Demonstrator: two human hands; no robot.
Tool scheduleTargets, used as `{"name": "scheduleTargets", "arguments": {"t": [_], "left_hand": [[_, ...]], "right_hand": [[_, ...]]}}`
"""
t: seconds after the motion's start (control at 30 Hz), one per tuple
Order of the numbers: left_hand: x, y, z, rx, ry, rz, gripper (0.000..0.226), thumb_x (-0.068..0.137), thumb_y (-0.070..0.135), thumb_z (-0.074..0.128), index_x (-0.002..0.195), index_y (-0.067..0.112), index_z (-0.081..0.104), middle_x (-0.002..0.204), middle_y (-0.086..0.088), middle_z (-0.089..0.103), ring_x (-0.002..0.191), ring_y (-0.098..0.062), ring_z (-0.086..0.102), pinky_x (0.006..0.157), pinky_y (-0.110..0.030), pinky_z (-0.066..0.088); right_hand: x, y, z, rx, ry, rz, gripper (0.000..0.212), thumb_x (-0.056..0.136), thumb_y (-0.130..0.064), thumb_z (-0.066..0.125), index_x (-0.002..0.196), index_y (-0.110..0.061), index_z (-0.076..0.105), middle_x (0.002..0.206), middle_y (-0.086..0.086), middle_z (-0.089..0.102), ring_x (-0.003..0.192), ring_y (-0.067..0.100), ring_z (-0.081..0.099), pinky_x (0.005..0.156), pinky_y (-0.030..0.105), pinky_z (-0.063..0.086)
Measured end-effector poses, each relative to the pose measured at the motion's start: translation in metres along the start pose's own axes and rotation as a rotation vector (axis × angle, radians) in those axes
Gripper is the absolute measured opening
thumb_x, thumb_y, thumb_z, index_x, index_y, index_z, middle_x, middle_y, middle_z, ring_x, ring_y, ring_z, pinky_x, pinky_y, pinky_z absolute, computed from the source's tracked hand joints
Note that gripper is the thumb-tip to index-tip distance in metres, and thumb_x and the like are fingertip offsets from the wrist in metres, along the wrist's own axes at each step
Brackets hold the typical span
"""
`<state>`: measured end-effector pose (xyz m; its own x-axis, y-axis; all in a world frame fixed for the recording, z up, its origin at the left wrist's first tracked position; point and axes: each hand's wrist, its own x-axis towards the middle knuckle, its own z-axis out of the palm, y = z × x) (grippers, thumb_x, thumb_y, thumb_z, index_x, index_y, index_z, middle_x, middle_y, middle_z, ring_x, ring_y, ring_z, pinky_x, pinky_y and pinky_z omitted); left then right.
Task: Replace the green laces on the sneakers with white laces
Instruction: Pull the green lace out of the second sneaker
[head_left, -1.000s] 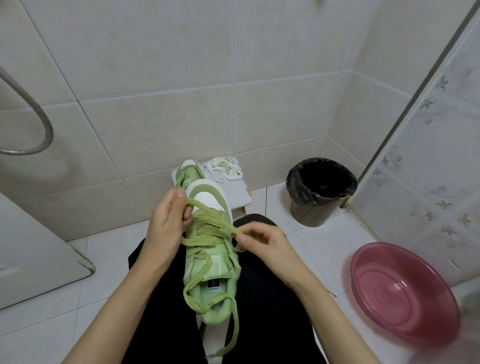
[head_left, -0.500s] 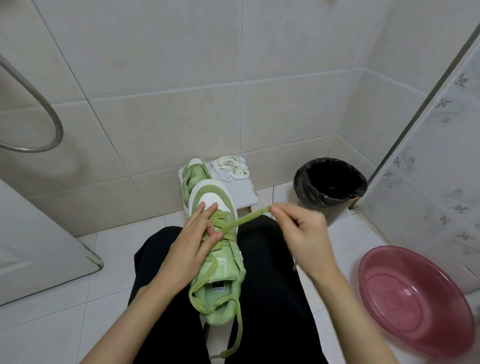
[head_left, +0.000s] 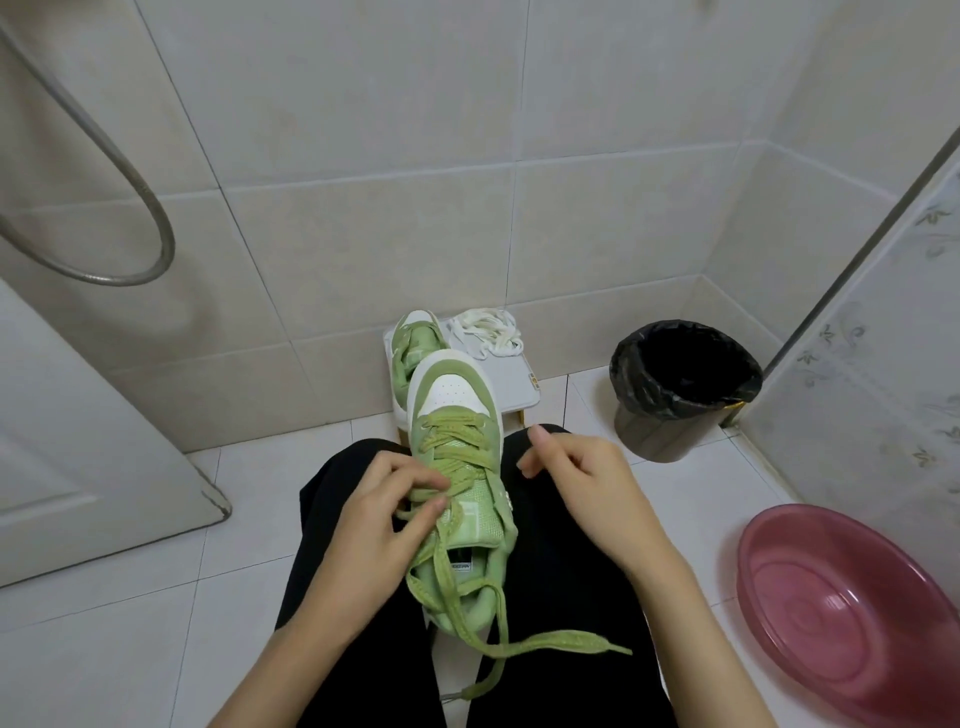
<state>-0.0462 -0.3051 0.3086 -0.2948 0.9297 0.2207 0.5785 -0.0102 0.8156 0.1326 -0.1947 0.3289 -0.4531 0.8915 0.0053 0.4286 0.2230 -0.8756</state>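
In the head view, the only one we have, the sneaker (head_left: 454, 395) lies on our lap at the centre of the frame, toe toward the top. The green lace (head_left: 448, 423) is threaded through the rows nearer the toe, and its loose ends trail down to the lower centre. Our left hand (head_left: 374, 514) sits against the left side of the shoe, thumb and forefinger pinching a crossing of the lace. Our right hand (head_left: 582, 483) hovers just right of the shoe, fingers loosely curled and holding nothing.

We judge the step to be unthreading, row by row. To do it well, we should steady the shoe with the right hand while the left draws slack out of the crossing it holds. Then we should pull each end straight out through its eyelet, not sideways, so the lace does not snag.

The second sneaker (head_left: 413, 343), also green-laced, and the white laces (head_left: 485, 330) wait on the stool (head_left: 506, 379) above centre.
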Motion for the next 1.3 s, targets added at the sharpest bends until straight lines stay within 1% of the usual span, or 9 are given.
{"name": "scheduleTargets", "arguments": {"t": [0.1,0.2,0.4,0.6,0.77,1.0,1.07,1.2,1.3], "left_hand": [[-0.011,0.011,-0.004,-0.056,-0.04,-0.025,0.023,0.085,0.003,0.066,0.087,0.026,0.068,0.089,0.011,0.062,0.09,-0.006,0.06,0.076,-0.009,0.042],[-0.019,0.017,-0.008,-0.145,-0.315,-0.069,0.025,0.088,0.009,0.064,0.095,0.033,0.067,0.087,0.013,0.069,0.085,-0.007,0.064,0.076,-0.014,0.048],[0.0,0.005,-0.017,-0.004,0.065,-0.064,0.02,0.086,0.009,0.066,0.088,0.029,0.067,0.084,0.007,0.062,0.078,-0.009,0.058,0.066,-0.015,0.043],[0.012,-0.005,-0.003,0.181,0.033,-0.128,0.017,0.078,0.031,0.075,0.079,0.023,0.06,0.082,0.009,0.055,0.076,-0.003,0.056,0.066,-0.023,0.046],[0.013,-0.007,-0.001,0.298,0.032,-0.052,0.017,0.09,0.029,0.061,0.079,0.016,0.058,0.078,0.008,0.054,0.071,-0.007,0.053,0.061,-0.018,0.039],[0.018,-0.004,-0.003,0.049,-0.022,-0.139,0.018,0.096,0.025,0.051,0.079,0.018,0.05,0.074,-0.003,0.059,0.067,-0.008,0.051,0.061,-0.017,0.039],[0.019,-0.004,-0.005,0.019,-0.101,-0.159,0.021,0.098,0.026,0.047,0.079,0.019,0.047,0.073,0.002,0.055,0.064,-0.002,0.047,0.062,-0.017,0.039],[0.04,-0.007,-0.027,0.24,-0.44,-0.179,0.026,0.1,0.032,0.04,0.084,0.012,0.045,0.077,0.005,0.05,0.066,-0.002,0.043,0.065,-0.022,0.037],[0.06,-0.002,-0.03,0.404,-0.549,-0.207,0.03,0.098,0.041,0.04,0.081,0.017,0.044,0.078,0.006,0.05,0.069,-0.009,0.045,0.068,-0.03,0.039]], "right_hand": [[0.001,0.003,0.015,-0.005,-0.024,-0.046,0.022,0.094,-0.029,0.057,0.078,-0.021,0.071,0.079,-0.008,0.068,0.078,0.003,0.06,0.074,0.017,0.044],[0.0,0.002,0.031,-0.032,-0.031,-0.097,0.009,0.09,-0.022,0.063,0.09,-0.02,0.072,0.088,-0.006,0.065,0.083,0.0,0.056,0.074,0.008,0.039],[-0.001,0.002,0.045,-0.023,0.047,-0.078,0.006,0.088,-0.018,0.066,0.086,-0.017,0.07,0.084,-0.002,0.053,0.077,0.006,0.053,0.074,0.015,0.042],[0.0,0.006,0.046,-0.011,-0.029,-0.06,0.014,0.084,-0.036,0.069,0.088,-0.022,0.067,0.086,-0.005,0.05,0.077,0.002,0.049,0.071,0.013,0.039],[0.0,0.01,0.048,-0.095,-0.031,-0.125,0.01,0.086,-0.026,0.068,0.095,-0.021,0.064,0.086,-0.009,0.047,0.078,0.0,0.047,0.072,0.014,0.038],[-0.001,0.012,0.046,-0.055,-0.034,-0.152,0.008,0.089,-0.017,0.065,0.097,-0.018,0.064,0.085,-0.009,0.047,0.076,0.005,0.048,0.072,0.016,0.04],[-0.001,0.01,0.047,-0.063,-0.043,-0.134,0.009,0.087,-0.026,0.066,0.094,-0.023,0.06,0.084,-0.01,0.045,0.076,0.004,0.047,0.071,0.02,0.04],[0.001,0.01,0.052,-0.307,-0.111,-0.126,0.041,0.072,-0.059,0.068,0.089,-0.031,0.044,0.087,-0.016,0.042,0.079,0.002,0.042,0.064,0.018,0.032],[0.002,0.011,0.05,-0.348,-0.107,-0.158,0.045,0.07,-0.062,0.068,0.087,-0.032,0.041,0.086,-0.016,0.043,0.078,0.002,0.041,0.062,0.017,0.029]]}}
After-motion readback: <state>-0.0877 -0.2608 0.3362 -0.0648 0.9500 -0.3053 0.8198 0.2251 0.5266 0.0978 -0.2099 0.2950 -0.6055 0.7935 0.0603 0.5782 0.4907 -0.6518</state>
